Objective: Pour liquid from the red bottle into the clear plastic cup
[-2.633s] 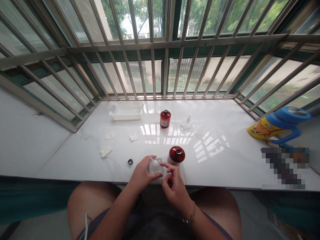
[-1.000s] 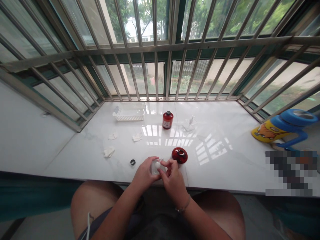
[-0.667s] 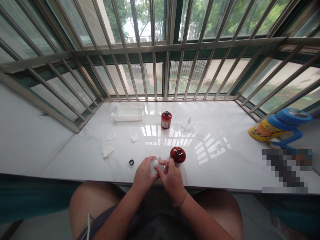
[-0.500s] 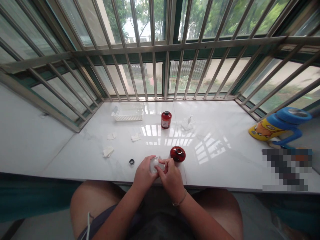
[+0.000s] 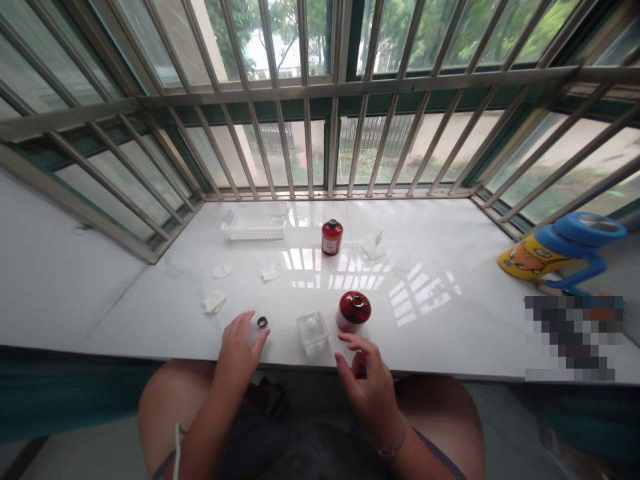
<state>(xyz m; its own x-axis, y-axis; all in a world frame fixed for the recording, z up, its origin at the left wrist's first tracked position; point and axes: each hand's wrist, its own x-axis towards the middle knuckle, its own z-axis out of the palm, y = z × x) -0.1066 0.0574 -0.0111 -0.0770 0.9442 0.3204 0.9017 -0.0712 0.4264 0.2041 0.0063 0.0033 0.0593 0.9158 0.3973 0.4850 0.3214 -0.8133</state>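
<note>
My left hand [image 5: 241,343] is open at the counter's near edge, thumb and fingers apart around the near side of a small black ring-shaped cap [image 5: 263,323]. Whether it touches the cap I cannot tell. Between my hands stands a clear square container [image 5: 313,333] with a round white thing [image 5: 312,323] inside. My right hand [image 5: 365,373] is open and holds nothing, its fingers loosely curled just in front of an uncapped red bottle [image 5: 355,311]. Farther back stands a second red bottle [image 5: 332,238] with a dark cap and a pale label.
A white perforated basket [image 5: 256,230] sits by the barred window. Crumpled white tissues [image 5: 215,303] lie on the left of the white counter [image 5: 165,313]. Another tissue with a small clear piece [image 5: 376,245] lies right of the capped bottle. A blue-and-yellow flask [image 5: 555,250] stands far right.
Both hands have let go of the clear container, which now stands on the counter. My left hand has moved left to the black cap; my right hand has drawn back to the right.
</note>
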